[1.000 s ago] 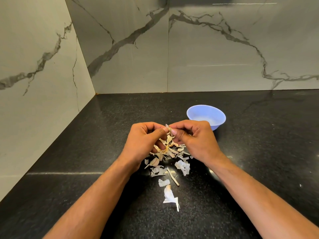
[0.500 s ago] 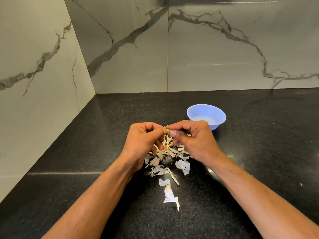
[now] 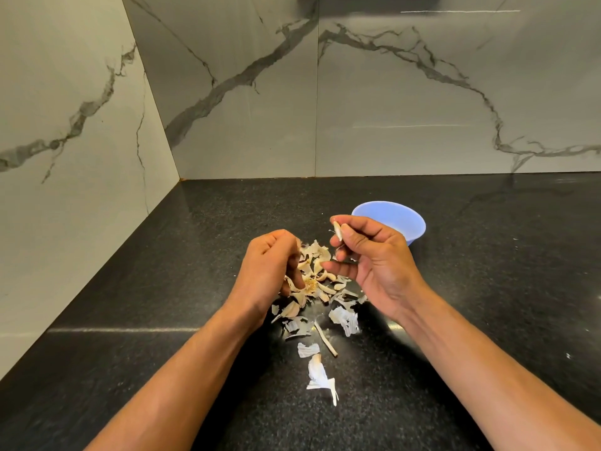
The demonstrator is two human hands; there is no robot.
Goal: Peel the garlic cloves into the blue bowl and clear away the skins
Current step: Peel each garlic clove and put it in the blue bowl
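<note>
Pinching garlic clove [image 3: 338, 230], right hand [image 3: 374, 265] fingers curled; left hand [image 3: 270, 265] fingers curled, touching garlic head [image 3: 310, 281].

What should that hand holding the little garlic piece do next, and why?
Probably carry it over the blue bowl and let go. The right hand pinches a pale clove just in front of the bowl, while the left hand rests on the garlic remains.

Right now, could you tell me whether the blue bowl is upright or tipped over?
Upright: the blue bowl sits on the counter with its rim facing up, behind the right hand.
</note>
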